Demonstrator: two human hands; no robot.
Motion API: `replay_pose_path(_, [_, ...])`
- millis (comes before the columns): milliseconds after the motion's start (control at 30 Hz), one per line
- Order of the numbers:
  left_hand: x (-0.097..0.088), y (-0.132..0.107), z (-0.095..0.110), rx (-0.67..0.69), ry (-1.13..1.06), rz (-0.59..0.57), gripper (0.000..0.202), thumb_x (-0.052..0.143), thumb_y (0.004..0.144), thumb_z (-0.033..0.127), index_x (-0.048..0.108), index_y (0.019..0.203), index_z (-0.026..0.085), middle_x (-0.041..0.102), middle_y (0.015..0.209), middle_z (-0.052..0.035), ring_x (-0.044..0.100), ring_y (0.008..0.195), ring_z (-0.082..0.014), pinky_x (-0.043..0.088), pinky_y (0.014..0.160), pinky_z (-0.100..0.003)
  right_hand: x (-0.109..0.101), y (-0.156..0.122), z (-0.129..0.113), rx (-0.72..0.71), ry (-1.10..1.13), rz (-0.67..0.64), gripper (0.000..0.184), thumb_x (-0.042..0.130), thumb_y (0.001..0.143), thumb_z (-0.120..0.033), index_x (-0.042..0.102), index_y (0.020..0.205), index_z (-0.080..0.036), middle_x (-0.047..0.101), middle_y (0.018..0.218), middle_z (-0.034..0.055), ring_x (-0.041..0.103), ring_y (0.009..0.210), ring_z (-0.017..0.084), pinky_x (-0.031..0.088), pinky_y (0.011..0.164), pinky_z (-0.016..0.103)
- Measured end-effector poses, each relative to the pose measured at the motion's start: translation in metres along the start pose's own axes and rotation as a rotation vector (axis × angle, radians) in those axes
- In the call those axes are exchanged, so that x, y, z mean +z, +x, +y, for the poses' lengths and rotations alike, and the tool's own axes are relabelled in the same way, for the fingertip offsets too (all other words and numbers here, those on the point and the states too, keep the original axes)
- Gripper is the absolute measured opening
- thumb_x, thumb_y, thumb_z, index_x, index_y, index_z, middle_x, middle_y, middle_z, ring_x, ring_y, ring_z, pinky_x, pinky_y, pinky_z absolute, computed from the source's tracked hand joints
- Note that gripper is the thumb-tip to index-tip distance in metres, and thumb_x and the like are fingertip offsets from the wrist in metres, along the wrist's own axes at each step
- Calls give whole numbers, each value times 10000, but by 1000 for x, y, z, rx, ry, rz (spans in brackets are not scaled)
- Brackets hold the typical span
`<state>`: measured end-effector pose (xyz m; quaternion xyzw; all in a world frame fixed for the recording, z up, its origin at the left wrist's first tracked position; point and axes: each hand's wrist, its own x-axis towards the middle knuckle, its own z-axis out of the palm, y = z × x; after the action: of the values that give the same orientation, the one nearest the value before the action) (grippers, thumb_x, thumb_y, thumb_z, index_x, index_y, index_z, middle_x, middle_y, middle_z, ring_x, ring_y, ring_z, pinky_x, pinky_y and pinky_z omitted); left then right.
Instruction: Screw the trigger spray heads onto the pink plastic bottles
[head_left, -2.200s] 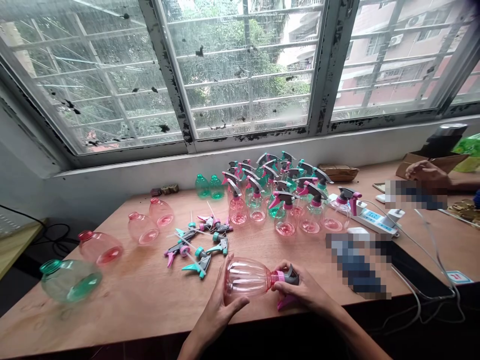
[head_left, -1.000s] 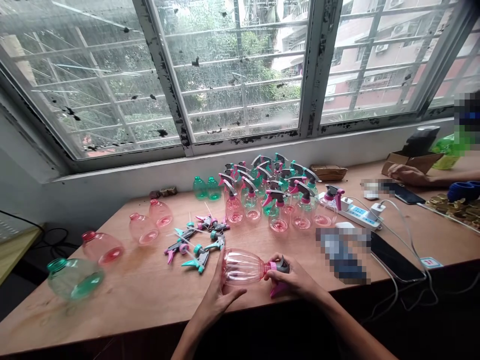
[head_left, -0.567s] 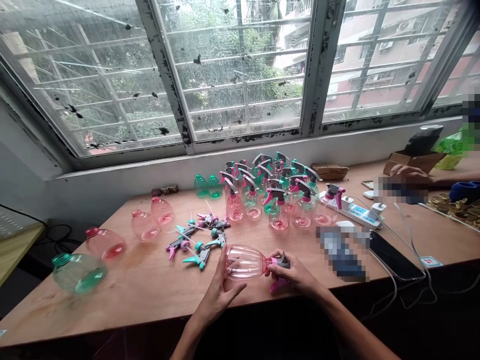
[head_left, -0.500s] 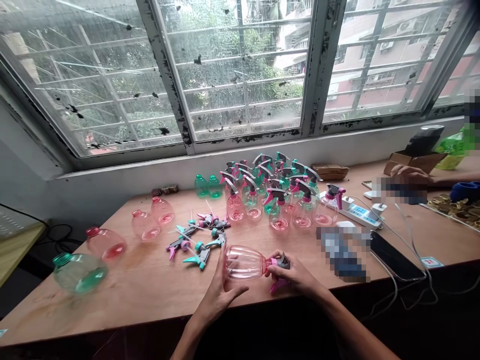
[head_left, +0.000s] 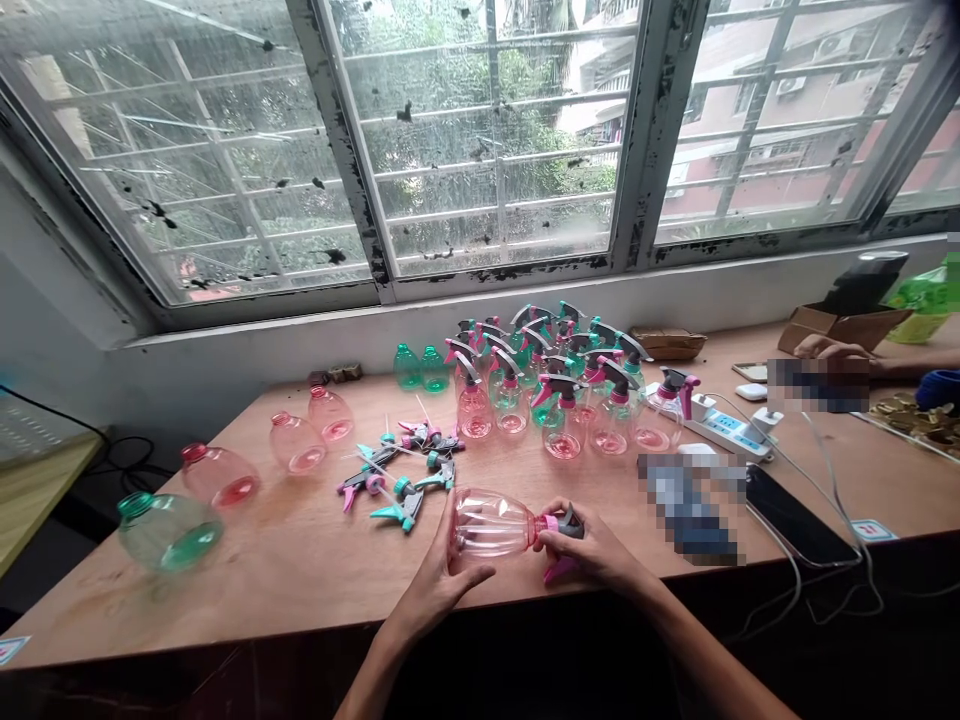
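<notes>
A clear pink spray bottle [head_left: 495,524] lies sideways between my hands, above the front part of the table. My left hand [head_left: 444,565] cups its base, palm against the bottom and thumb stretched along the near side. At the neck, my right hand [head_left: 581,545] is closed around the pink collar and grey spray head [head_left: 571,522], whose pink trigger points down toward me. Loose spray heads [head_left: 405,500] in teal, pink and grey lie in a heap just beyond my left hand. Several bottles with heads fitted [head_left: 562,430] stand upright behind the held one.
Open pink bottles [head_left: 221,478] and a green one [head_left: 172,535] stand at the left; two small green bottles [head_left: 433,370] are by the wall. On the right are a black phone [head_left: 802,515], a power strip [head_left: 727,430] with cables, and another person's hand [head_left: 832,350].
The view has shifted slightly, so the table things sit a little further right. Both hands keep the same hold on the pink spray bottle.
</notes>
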<state>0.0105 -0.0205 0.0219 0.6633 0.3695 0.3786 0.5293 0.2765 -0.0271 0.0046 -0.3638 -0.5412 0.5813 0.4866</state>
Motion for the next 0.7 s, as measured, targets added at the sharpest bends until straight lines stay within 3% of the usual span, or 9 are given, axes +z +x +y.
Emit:
replay_pose_path(133, [-2, 0, 0, 0, 9, -15, 1010, 783, 846, 396, 133, 1615, 309, 251, 1694, -105, 287, 1537, -333, 182, 1276, -502, -1, 0, 1, -3, -3, 9, 305, 811, 828, -409, 636, 927, -180, 725, 675, -11, 641, 566, 142, 502, 573, 253])
replay_pose_path(267, [-1, -2, 5, 4, 48, 3, 1060, 759, 874, 369, 0, 1613, 358, 335, 1648, -115, 379, 1488, -303, 239, 1254, -498, -2, -1, 2, 2, 1, 6, 311, 799, 839, -418, 618, 942, -187, 721, 656, -15, 654, 571, 154, 515, 583, 268])
replay_pose_path(367, [-1, -3, 6, -38, 34, -4, 1113, 781, 844, 404, -9, 1621, 294, 484, 1542, -143, 425, 1454, -309, 268, 1241, -484, -2, 0, 3, 4, -2, 5, 315, 808, 831, -414, 619, 939, -186, 724, 682, -10, 653, 582, 155, 519, 589, 273])
replay_pose_path(433, [-2, -3, 5, -63, 18, -11, 1083, 770, 841, 447, 53, 1626, 238, 508, 1518, -163, 421, 1457, -332, 260, 1245, -491, -2, 0, 3, 5, -4, 9, 318, 814, 824, -411, 621, 939, -186, 727, 698, -7, 650, 584, 152, 513, 587, 271])
replay_pose_path(500, [-2, -2, 4, -68, 17, -17, 1021, 734, 866, 464, 95, 1625, 225, 466, 1554, -174, 421, 1458, -349, 255, 1246, -514, -1, 1, 3, 7, -5, 13, 323, 821, 816, -412, 622, 932, -185, 735, 719, -1, 647, 583, 149, 509, 583, 270])
replay_pose_path(633, [0, -1, 5, -1, 48, -1, 1034, 744, 879, 382, 21, 1617, 344, 210, 1703, -89, 224, 1560, -307, 129, 1285, -500, -1, 1, 2, 10, 2, 15, 325, 814, 817, -426, 621, 918, -186, 732, 715, 0, 646, 582, 153, 519, 586, 282])
replay_pose_path(700, [0, -2, 6, 29, 61, 6, 1043, 736, 890, 356, -19, 1609, 382, 170, 1716, -72, 189, 1572, -294, 116, 1286, -512, 0, 1, 1, 12, 5, 14, 329, 813, 814, -435, 618, 916, -190, 729, 713, -1, 646, 577, 156, 524, 581, 287])
